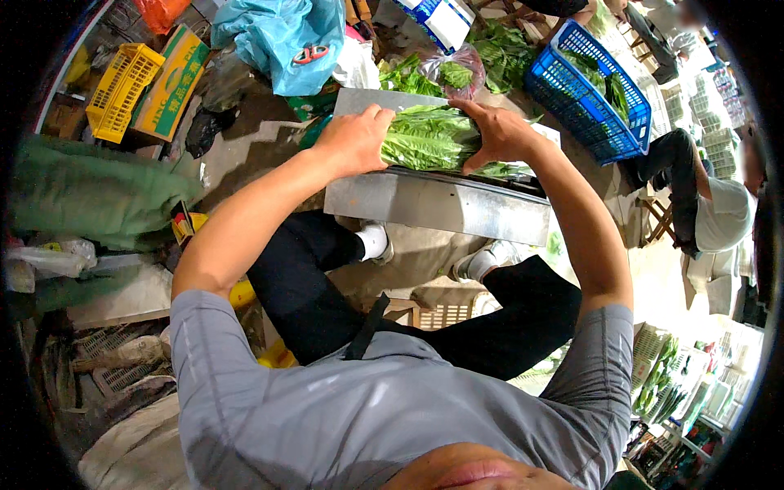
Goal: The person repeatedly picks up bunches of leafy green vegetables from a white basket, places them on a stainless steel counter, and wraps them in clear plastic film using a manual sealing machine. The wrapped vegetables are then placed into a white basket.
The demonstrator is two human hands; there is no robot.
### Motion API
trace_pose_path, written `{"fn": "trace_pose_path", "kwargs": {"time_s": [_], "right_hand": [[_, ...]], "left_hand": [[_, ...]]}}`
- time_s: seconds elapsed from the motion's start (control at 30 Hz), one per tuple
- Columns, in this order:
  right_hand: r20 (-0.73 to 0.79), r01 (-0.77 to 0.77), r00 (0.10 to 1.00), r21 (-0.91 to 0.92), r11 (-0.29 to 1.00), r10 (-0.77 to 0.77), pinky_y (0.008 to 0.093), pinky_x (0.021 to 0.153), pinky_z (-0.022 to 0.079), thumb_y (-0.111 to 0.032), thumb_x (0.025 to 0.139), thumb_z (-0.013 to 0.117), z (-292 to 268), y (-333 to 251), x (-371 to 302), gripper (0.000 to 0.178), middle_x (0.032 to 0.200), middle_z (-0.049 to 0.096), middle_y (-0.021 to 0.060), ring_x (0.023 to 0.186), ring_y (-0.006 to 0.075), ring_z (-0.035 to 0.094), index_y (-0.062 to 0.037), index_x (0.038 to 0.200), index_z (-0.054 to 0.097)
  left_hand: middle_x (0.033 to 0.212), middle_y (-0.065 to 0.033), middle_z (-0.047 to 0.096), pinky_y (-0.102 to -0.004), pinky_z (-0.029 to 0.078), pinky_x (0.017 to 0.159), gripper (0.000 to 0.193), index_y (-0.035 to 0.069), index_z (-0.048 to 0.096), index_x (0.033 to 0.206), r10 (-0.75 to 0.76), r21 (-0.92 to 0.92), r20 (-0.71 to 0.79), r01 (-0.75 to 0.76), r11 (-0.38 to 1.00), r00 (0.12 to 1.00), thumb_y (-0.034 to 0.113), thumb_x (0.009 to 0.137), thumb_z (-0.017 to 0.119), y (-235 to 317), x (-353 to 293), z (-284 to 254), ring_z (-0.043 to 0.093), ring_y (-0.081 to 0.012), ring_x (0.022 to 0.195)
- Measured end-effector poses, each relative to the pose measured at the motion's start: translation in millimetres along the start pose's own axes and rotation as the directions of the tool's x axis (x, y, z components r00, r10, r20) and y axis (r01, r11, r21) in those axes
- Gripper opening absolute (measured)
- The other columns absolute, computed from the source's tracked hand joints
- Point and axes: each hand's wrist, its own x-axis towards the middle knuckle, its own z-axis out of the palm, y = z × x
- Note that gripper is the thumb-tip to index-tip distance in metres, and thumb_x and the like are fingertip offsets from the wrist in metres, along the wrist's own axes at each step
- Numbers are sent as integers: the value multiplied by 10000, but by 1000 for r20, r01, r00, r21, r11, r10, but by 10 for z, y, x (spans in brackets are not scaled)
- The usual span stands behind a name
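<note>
A bundle of long green leaf lettuce (429,139) lies across a low metal stand in front of me, and its leaves look glossy. My left hand (355,140) grips its left end, thumb on the near side and fingers on the far side. Around the right end curves my right hand (502,132), thumb and fingers apart with the leaves between them. The metal stand (441,206) has a bare steel front panel with a dark strip along its upper edge. The undersides of the leaves and part of each hand's grip are hidden.
Loose greens (502,57) lie beyond the stand. A blue crate (580,110) with leaves stands at far right, near a seated person (723,212). At left are a light-blue plastic bag (282,41), a yellow basket (122,91), a cardboard box (171,82) and green cloth (98,192).
</note>
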Motion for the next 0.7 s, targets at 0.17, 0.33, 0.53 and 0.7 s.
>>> {"fn": "trace_pose_path", "kwargs": {"time_s": [0.17,0.33,0.53,0.7], "right_hand": [[-43,-17,999,-7,1000,17,451,988,511,-360,562,964,-86,-190,-274,1063,1281,663,213,1155,406,646,-94,1474,484],[-108,52,993,-38,998,-56,445,962,528,-343,566,973,-298,-559,-668,1009,1228,689,198,1122,388,672,-117,1440,524],[-1,54,999,18,998,-54,418,1031,526,-474,513,978,-590,-1248,-1344,1106,1270,682,190,1174,342,677,-63,1438,533],[365,-84,930,340,937,-49,460,1032,530,-706,551,908,-434,-1610,-1534,1263,1239,678,273,1145,401,683,58,1453,462]], "left_hand": [[1162,-130,640,-490,587,791,697,101,540,1306,41,-16,-74,-42,999,996,384,743,838,241,-242,-159,695,-383,967],[1144,-138,660,-474,583,801,671,95,573,1278,101,-39,-174,-109,993,980,392,741,847,453,-599,-383,691,-376,972],[1123,-157,667,-453,570,856,655,63,597,1232,163,-163,-177,-192,968,971,353,715,876,938,-1317,-963,676,-384,1003],[1128,-175,666,-436,547,912,711,45,618,1210,240,-387,117,-178,905,964,377,658,920,947,-1736,-1031,661,-388,1043]]}}
